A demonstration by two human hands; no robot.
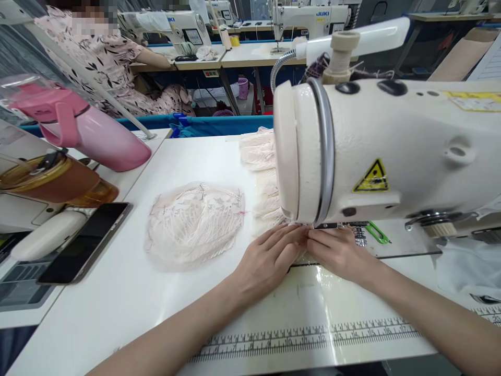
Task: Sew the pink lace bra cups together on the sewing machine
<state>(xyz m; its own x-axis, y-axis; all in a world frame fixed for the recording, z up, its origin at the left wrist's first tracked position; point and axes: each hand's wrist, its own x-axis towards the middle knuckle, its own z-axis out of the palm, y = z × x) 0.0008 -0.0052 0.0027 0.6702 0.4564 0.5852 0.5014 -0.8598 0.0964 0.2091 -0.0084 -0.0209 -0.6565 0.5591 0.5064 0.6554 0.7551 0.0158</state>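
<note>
— White table [117, 292] and rows of sewing machines behind — how far along does the lace work look?

— Partway, I judge: one lace piece [194, 224] lies finished-looking to the left, a lace stack [260, 156] waits behind, and a piece sits under the sewing machine [383, 151] head.

— And the fingers?

— Left hand [270, 258] and right hand [338, 251] lie flat, fingertips together, pressing the fabric at the needle — mostly hidden beneath them.

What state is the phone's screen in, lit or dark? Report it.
Dark. The phone lies flat on the table, its screen black, showing only glare.
</note>
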